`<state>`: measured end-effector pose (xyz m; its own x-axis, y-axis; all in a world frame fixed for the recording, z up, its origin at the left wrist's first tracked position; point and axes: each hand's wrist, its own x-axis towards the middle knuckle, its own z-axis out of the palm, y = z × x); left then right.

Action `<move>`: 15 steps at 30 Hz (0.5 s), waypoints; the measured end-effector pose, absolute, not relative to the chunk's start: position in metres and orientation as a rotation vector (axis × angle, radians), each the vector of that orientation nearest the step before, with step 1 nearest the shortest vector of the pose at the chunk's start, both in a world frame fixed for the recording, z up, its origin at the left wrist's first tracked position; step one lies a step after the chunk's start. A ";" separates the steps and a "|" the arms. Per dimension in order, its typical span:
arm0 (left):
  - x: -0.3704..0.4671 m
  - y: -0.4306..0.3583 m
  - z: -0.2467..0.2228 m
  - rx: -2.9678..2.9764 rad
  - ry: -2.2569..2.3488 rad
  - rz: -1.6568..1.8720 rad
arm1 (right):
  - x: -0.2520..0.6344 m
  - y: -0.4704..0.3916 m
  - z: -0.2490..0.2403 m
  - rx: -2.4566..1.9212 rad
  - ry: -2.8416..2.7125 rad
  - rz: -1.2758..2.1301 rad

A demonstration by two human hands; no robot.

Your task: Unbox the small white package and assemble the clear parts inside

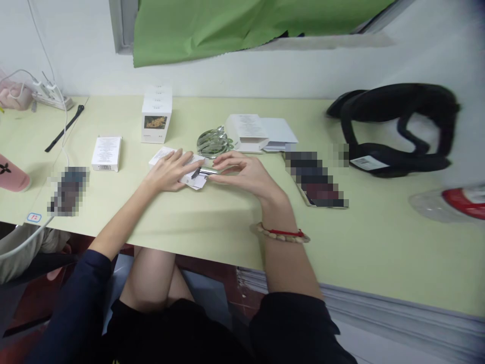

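A small white carton (195,181) lies on the table with flaps open at its right end. My left hand (168,172) is laid over the carton and grips it, hiding its middle. At the open end, my right hand (250,176) pinches a shiny silver piece (209,171) between thumb and fingers. The silver piece sits partly at the carton's mouth; its exact kind is unclear. Just behind my hands is a pile of glossy silver-green items (214,141). Another white box (247,132), open at its front end, lies beside the pile.
White boxes (154,126) stand in a row at the back, and a single white box (106,152) lies left. A blurred-out phone-like object (70,192) is farther left, another flat pixelated item (318,179) right. A black head strap (401,131) and pink cup (13,174) flank the table.
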<state>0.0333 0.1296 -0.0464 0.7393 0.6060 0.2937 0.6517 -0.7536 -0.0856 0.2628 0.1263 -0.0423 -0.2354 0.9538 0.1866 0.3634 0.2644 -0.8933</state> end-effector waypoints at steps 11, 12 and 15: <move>0.026 0.130 -0.044 -2.733 -1.034 -0.360 | 0.266 0.129 -0.041 -1.155 -1.769 0.975; 0.025 0.130 -0.044 -2.733 -1.035 -0.368 | 0.266 0.129 -0.041 -1.160 -1.770 0.975; 0.024 0.130 -0.043 -2.732 -1.042 -0.395 | 0.265 0.128 -0.039 -1.171 -1.763 0.977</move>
